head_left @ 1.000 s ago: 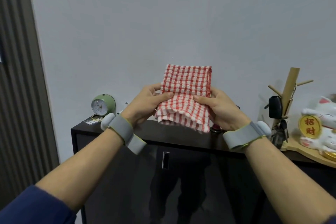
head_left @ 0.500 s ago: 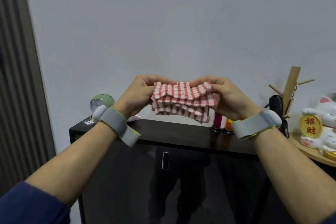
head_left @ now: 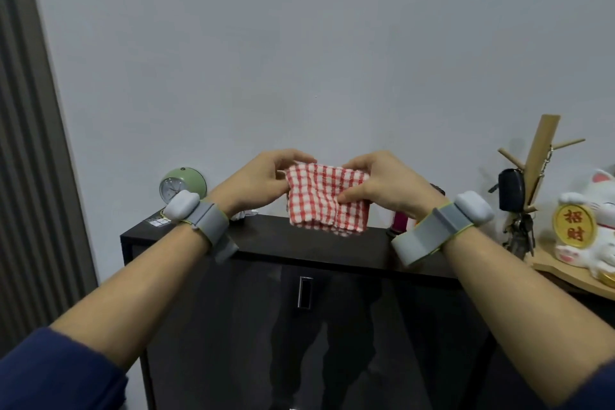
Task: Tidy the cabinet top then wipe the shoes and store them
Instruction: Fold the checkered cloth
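Note:
A folded red-and-white checked cloth hangs in the air just above the back of the dark cabinet top. My left hand pinches its upper left corner. My right hand grips its right side, thumb on the front. Both wrists wear grey bands. No shoes are in view.
A green alarm clock and a small cube puzzle stand at the cabinet's left end. Behind my right hand stands a pink bottle. Further right are a wooden key stand with keys and a white lucky cat. The cabinet door has a small handle.
The cloth was folded down from a tall upright piece into a smaller square. Both hands closed together over it, then lowered it slightly.

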Motion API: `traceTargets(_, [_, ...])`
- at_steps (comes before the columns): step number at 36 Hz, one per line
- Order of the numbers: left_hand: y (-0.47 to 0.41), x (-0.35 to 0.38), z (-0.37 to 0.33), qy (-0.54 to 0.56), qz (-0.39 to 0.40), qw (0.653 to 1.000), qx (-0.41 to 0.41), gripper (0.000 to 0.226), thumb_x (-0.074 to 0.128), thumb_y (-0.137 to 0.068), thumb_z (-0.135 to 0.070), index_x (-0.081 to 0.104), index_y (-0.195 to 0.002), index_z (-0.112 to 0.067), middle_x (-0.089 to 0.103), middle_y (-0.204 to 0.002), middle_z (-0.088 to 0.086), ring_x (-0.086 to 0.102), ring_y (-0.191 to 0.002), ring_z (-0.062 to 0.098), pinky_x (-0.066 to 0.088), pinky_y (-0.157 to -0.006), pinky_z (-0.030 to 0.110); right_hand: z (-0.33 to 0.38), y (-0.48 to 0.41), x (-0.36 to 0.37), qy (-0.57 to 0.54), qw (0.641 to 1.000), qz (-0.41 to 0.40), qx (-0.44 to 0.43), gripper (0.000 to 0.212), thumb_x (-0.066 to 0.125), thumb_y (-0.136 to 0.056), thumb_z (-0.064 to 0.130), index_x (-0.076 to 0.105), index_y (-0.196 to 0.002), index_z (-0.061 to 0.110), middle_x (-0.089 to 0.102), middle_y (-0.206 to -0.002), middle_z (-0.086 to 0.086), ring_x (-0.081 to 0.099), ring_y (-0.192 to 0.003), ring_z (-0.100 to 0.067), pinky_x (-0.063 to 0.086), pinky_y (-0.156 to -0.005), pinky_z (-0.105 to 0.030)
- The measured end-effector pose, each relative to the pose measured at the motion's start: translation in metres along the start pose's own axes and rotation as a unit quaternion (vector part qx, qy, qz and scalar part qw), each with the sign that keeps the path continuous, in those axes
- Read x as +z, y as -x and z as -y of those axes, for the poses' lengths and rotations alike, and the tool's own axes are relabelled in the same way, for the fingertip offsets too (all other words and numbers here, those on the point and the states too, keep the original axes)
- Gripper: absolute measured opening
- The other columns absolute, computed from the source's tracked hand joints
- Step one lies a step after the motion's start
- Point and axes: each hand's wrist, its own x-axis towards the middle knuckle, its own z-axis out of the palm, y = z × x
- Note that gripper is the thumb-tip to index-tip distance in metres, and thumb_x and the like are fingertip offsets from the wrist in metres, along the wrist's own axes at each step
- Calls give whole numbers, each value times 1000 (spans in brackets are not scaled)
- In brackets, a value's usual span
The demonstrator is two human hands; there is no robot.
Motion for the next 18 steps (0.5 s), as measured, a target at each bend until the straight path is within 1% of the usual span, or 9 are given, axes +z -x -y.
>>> traceTargets(2, [1,-2,8,-19,37,999,-11,35,63,-93,-3,63,-125,-16,72,-115,-3,67,-108,10,52,-99,32,-3,-4,8,59,997,-41,-23,32,84,-75,20,73,-105,18,72,-94,6,68,-89,-11,56,-73,-24])
traceTargets(4, [2,-4,14,-33,75,996,-36,42,66,-88,-4,61,-126,-20,72,-113,-5,68,-104,9,52,-99,32,-6,-8,19,115,989,-78,-48,27,81,-77,22,73,-102,19,71,-94,4,64,-87,-11,50,-69,-21])
traceTargets(7, [1,-4,19,-61,132,987,-61,64,75,-76,-23,52,-135,-28,69,-117,-12,65,-105,3,51,-99,27,-14,-16,36,155,977,-114,-88,19,74,-79,18,73,-98,18,71,-95,1,62,-88,-14,45,-71,-24])
traceTargets(9, [-1,-1,17,-59,137,987,-66,75,83,-68,-40,51,-136,-31,68,-117,-14,65,-105,0,51,-96,26,-16,-18,43,165,972,-130,-108,18,70,-78,13,73,-95,18,72,-93,0,62,-86,-15,43,-69,-22])
traceTargets(11, [-5,3,18,-78,103,989,-72,73,86,-59,-58,60,-122,-33,70,-108,-15,66,-98,0,54,-89,26,-17,-21,49,152,970,-145,-125,17,68,-77,11,72,-92,18,71,-89,1,62,-83,-14,40,-65,-18])
traceTargets(12, [-7,6,21,-105,79,989,-68,66,86,-56,-60,65,-111,-31,71,-101,-14,67,-92,2,56,-84,28,-17,-22,52,144,969,-153,-133,18,68,-77,10,72,-92,18,71,-87,2,62,-81,-14,40,-65,-18])
traceTargets(14, [-11,11,31,-197,24,980,-34,49,88,-57,-51,67,-92,-25,70,-87,-9,66,-83,10,56,-75,34,-17,-23,58,137,965,-168,-147,20,66,-77,7,71,-93,17,71,-88,2,61,-80,-13,40,-67,-20])
traceTargets(16, [-15,18,40,-289,-25,957,18,36,83,-62,-38,65,-88,-21,68,-82,-5,64,-82,20,53,-69,36,-19,-21,60,138,962,-177,-153,22,63,-77,4,69,-95,14,70,-87,1,58,-77,-13,40,-67,-19])
traceTargets(18, [-16,27,46,-352,-61,933,44,32,77,-71,-37,64,-96,-23,70,-88,2,64,-87,28,46,-66,32,-24,-21,61,148,962,-175,-152,24,61,-78,1,66,-97,14,69,-86,-1,58,-75,-16,42,-67,-22])
